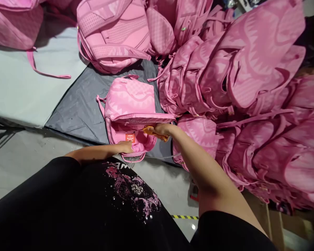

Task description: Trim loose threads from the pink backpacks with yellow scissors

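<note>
A pink patterned backpack (131,96) lies in front of me with its main compartment unzipped and the inside showing. My left hand (125,147) grips the near edge of the opening, beside an orange-red label (130,138) on the lining; some of its fingers are hidden inside. Orange-handled scissors (149,130) are in my right hand (163,130), over the right side of the opening. Their blades point left into the bag, near the label. Whether the blades touch anything is too small to tell.
Rows of pink backpacks (199,76) are packed along the right side. Another backpack (115,35) lies strap side up at the back. Dark grey cloth (78,101) covers the work surface, beside a pale covering (21,90) at left.
</note>
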Available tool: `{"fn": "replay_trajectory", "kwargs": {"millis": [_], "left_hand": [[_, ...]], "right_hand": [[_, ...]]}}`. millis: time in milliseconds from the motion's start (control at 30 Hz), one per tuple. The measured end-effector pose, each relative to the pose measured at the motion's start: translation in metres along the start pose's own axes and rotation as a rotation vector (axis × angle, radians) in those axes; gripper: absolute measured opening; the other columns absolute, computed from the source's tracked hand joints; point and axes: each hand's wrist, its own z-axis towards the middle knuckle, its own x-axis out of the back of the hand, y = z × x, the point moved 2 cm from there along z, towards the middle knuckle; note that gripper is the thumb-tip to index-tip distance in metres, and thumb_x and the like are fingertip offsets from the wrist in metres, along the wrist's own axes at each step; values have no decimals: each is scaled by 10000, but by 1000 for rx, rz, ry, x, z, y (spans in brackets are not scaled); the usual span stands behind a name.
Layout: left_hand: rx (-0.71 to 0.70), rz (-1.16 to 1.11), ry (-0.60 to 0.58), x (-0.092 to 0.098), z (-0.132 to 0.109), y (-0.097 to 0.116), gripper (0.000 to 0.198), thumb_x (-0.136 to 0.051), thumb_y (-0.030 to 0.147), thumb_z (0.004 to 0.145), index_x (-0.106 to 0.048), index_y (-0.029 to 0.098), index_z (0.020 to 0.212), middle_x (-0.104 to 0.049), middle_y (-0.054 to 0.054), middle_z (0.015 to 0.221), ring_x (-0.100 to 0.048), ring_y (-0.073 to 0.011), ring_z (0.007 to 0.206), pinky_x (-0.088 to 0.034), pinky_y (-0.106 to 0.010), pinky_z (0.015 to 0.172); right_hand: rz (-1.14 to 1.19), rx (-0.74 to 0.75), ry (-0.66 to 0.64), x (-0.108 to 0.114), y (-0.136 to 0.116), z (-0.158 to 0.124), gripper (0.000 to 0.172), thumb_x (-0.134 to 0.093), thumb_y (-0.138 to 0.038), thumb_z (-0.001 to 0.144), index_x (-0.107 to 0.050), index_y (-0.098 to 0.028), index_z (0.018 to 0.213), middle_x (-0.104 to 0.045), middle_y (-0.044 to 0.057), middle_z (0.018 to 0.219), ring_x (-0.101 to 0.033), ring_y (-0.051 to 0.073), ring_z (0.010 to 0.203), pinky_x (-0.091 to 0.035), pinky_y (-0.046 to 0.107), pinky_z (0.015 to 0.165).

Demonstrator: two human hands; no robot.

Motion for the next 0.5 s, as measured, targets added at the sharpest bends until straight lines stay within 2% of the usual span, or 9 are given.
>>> {"fn": "replay_trajectory", "kwargs": {"millis": [67,167,267,333,400,500], "left_hand": [[-28,-9,-36,-10,14,-3,462,-653,355,826,-647,140,1234,-679,-191,1227,-667,-331,1081,-532,-384,881],[-28,-1,-18,-19,19,-5,331,-642,303,828,-709,152,1114,-706,-173,1170,-671,-318,1070,-528,-372,892],[43,5,15,-21,23,-9,305,-618,283,840,-715,133,1087,-720,-188,1104,-681,-300,1037,-531,-341,865],[79,3,17,-20,27,-12,302,-624,241,819,-711,146,1093,-733,-173,1042,-693,-278,984,-533,-310,818],[69,2,20,-18,28,-12,304,-635,206,789,-711,169,1081,-739,-147,1002,-693,-255,948,-524,-283,786],[-27,2,30,-18,21,-6,235,-614,226,792,-724,193,997,-737,-104,995,-674,-222,922,-500,-258,770]], "right_hand": [[-78,-48,22,4,5,-4,542,-269,-553,1015,-573,-144,830,-460,10,504,-482,150,435,-420,269,457],[-152,-97,28,6,14,-17,539,-301,-603,995,-558,-155,843,-449,-4,508,-466,142,434,-406,265,451],[-137,-98,-96,2,22,-33,531,-273,-597,1007,-491,-185,752,-394,-36,480,-398,108,386,-368,242,423],[-86,-23,-197,0,23,-41,521,-281,-590,1012,-439,-200,705,-387,-46,479,-373,86,365,-344,223,410],[-62,35,-240,1,23,-45,527,-322,-615,997,-414,-204,681,-391,-50,480,-363,74,354,-329,211,401],[-79,35,-133,7,24,-41,559,-352,-669,966,-425,-205,661,-358,-55,460,-334,75,344,-311,216,382]]}}
